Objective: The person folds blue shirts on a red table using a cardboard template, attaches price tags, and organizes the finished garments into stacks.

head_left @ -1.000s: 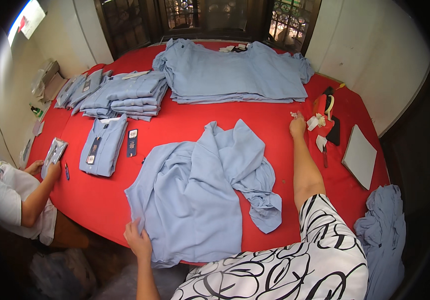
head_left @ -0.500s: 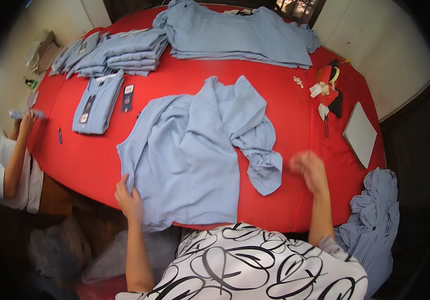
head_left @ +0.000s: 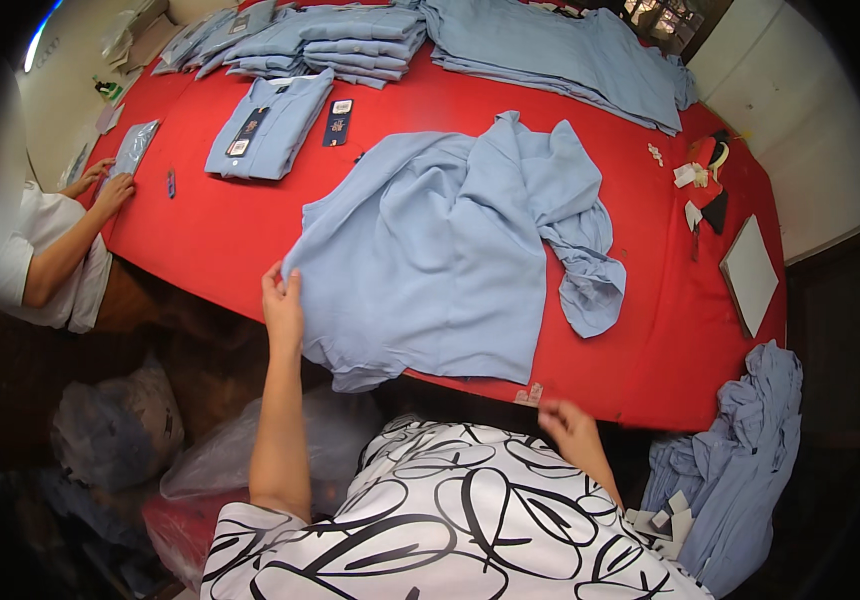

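On the red-covered table (head_left: 220,235) I've got L hand (head_left: 285,315) pinching the edge of one light-blue shirt (head_left: 430,250), unfolded, just right of those fingers, R hand (head_left: 575,432) loosely curled, can't tell if empty, w/ stacked shirts (head_left: 360,45) well beyond already folded.

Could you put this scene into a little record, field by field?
Left hand: at the left edge of a rumpled light-blue cloth garment
Right hand: apart from it, near the front edge of the red-covered table
Farther back: folded light-blue shirt, loose dark-blue rectangular tag
Co-worker's hands: on a flat, shiny, pale-blue packet
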